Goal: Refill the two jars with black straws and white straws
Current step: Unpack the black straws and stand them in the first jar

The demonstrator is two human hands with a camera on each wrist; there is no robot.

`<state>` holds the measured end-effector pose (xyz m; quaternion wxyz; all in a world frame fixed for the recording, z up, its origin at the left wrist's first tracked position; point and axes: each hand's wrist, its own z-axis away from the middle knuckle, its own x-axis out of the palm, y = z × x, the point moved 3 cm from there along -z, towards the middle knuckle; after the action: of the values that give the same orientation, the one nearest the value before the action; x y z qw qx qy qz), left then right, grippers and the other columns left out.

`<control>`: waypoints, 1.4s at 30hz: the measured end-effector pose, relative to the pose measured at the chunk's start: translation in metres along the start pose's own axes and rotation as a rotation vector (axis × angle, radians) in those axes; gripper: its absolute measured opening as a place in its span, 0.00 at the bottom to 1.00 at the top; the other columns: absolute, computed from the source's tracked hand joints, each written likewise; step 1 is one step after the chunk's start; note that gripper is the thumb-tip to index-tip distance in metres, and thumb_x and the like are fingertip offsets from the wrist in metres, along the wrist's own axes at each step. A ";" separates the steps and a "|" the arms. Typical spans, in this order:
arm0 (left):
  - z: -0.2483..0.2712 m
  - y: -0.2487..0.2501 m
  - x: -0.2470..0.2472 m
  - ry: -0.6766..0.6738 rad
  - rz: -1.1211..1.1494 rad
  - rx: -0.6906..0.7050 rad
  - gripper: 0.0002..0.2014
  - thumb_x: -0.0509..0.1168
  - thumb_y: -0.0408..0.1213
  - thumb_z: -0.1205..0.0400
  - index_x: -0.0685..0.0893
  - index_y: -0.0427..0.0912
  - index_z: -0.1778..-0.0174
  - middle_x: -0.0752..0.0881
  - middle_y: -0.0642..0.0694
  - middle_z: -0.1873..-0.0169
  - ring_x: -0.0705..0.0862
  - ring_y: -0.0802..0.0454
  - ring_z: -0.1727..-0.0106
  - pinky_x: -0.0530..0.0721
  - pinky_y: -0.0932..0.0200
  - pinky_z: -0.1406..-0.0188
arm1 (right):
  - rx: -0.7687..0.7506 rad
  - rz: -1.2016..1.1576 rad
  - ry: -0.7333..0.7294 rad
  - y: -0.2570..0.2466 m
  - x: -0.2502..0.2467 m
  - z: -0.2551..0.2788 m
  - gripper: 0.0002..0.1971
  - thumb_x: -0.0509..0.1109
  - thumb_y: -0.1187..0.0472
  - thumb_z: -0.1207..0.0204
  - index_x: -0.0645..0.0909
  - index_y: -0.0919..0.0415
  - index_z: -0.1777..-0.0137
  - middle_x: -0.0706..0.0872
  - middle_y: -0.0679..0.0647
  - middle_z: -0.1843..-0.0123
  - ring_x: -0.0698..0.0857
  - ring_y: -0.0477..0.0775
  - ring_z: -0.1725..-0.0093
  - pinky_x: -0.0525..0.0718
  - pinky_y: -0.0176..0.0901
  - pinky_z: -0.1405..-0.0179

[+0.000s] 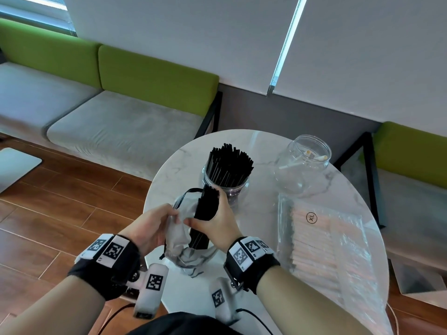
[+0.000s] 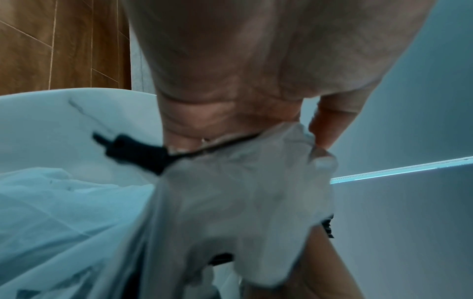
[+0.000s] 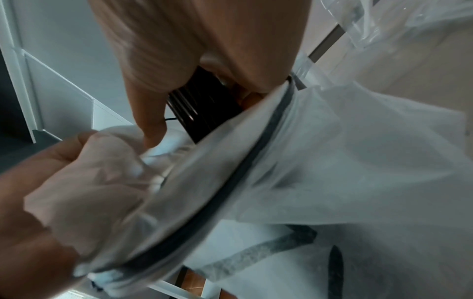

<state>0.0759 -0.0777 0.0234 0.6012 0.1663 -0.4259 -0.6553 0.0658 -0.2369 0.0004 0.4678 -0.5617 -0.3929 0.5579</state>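
On the round marble table [image 1: 261, 146] a clear jar [image 1: 227, 187] stands packed with black straws [image 1: 229, 163]. My right hand [image 1: 217, 223] grips a bundle of black straws [image 1: 205, 213] [image 3: 202, 101], half out of a translucent drawstring bag [image 1: 179, 235] [image 2: 230, 202] [image 3: 332, 161]. My left hand [image 1: 150, 226] [image 3: 64, 182] holds the bag's bunched edge beside it. A second clear jar [image 1: 304, 163] at the back right holds only a few white straws [image 1: 312, 155]. A clear plastic pack of white straws [image 1: 321, 240], marked XL, lies flat on the table's right side.
A bench with green back cushions [image 1: 154, 73] and grey seats [image 1: 116, 131] runs along the wall behind the table. Wooden floor [image 1: 60, 201] lies to the left. A cardboard box [image 1: 416, 281] sits on the floor at the right.
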 end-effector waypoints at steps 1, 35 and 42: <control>-0.001 -0.001 0.000 -0.008 0.013 -0.006 0.09 0.53 0.34 0.20 0.74 0.34 0.49 0.77 0.37 0.66 0.80 0.44 0.73 0.82 0.57 0.75 | 0.000 -0.009 0.004 -0.001 0.001 0.000 0.43 0.85 0.52 0.49 0.69 0.48 0.33 0.83 0.46 0.39 0.81 0.41 0.38 0.76 0.37 0.37; -0.003 -0.025 0.011 0.125 -0.316 -0.074 0.10 0.62 0.44 0.16 0.86 0.45 0.50 0.89 0.50 0.59 0.86 0.53 0.61 0.89 0.49 0.57 | 0.329 -0.133 0.219 0.070 -0.058 0.012 0.07 0.80 0.64 0.36 0.86 0.62 0.60 0.90 0.53 0.63 0.89 0.54 0.60 0.89 0.59 0.52; -0.011 -0.027 0.011 0.194 -0.289 -0.022 0.10 0.60 0.44 0.15 0.77 0.41 0.58 0.81 0.45 0.65 0.84 0.54 0.69 0.86 0.57 0.73 | 0.111 -0.240 0.194 0.023 -0.083 0.020 0.04 0.76 0.70 0.29 0.87 0.61 0.62 0.90 0.51 0.64 0.89 0.49 0.60 0.87 0.37 0.58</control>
<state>0.0636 -0.0943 0.0000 0.5408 0.2816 -0.3302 -0.7206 0.0383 -0.3207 0.0007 0.5970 -0.5352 -0.3790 0.4621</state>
